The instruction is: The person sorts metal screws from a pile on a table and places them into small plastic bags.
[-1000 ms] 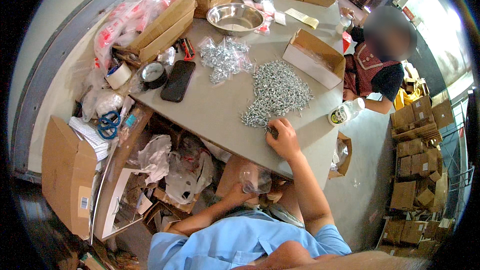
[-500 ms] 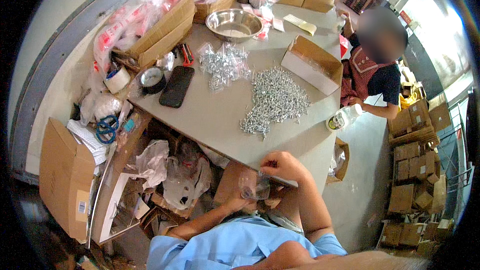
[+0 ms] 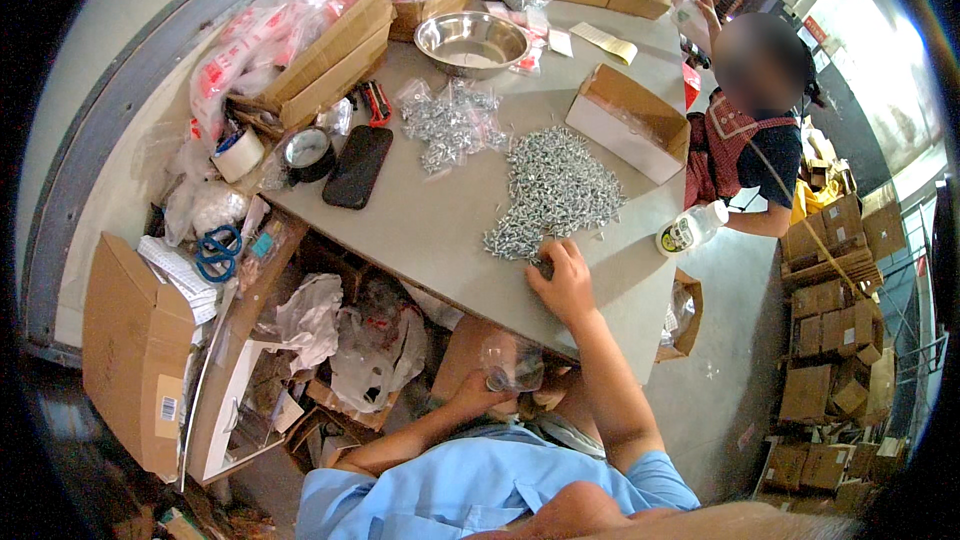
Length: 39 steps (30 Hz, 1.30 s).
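A heap of small silvery screws (image 3: 562, 185) lies on the grey table. My right hand (image 3: 565, 285) is at the near edge of this heap, its fingers curled and pinched on a few screws; the fingertips partly hide them. Below the table's front edge, over my lap, my left hand (image 3: 478, 395) is closed on a clear plastic bag (image 3: 514, 362). What the bag holds is hard to make out. Left of the heap lie filled clear bags of screws (image 3: 452, 125).
A black phone (image 3: 357, 167), tape roll (image 3: 307, 154) and steel bowl (image 3: 472, 44) are on the table. An open carton (image 3: 630, 130) stands behind the heap; a white bottle (image 3: 692, 228) is at the right edge. Across the table is another person (image 3: 745, 145).
My right hand has moved from beside the bag forward to the screw heap. My left hand keeps hold of the bag. The other person's hand has left the bottle.
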### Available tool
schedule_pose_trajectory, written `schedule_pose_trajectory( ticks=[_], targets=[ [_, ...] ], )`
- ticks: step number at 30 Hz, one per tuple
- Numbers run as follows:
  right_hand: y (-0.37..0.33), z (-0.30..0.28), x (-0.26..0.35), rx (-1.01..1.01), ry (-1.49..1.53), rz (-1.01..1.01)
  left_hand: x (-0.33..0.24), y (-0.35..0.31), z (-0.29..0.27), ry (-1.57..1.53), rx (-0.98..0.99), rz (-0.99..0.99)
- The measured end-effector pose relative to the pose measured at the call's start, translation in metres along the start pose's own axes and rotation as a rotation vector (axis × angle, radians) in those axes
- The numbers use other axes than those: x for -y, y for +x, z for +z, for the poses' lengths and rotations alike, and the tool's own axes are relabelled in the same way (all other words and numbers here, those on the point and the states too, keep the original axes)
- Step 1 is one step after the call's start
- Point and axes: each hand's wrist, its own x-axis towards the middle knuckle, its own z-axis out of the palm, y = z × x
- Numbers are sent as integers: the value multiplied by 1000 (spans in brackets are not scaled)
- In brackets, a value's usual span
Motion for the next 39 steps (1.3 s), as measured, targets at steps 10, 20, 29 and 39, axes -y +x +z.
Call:
schedule_pose_trajectory(
  ticks=[10, 20, 29, 39],
  targets=[
    [-9, 1, -1, -52, 11, -74, -15, -1, -2, 72, 13, -6],
    [-23, -3, -9, 32, -13, -133, -13, -2, -3, 41, 46, -42],
    [-78, -57, 40, 481, 262, -97, -56, 1, -12, 146, 4, 21],
    [-87, -46, 24, 334, 397, 46, -33, 12, -10, 58, 54, 82]
  ],
)
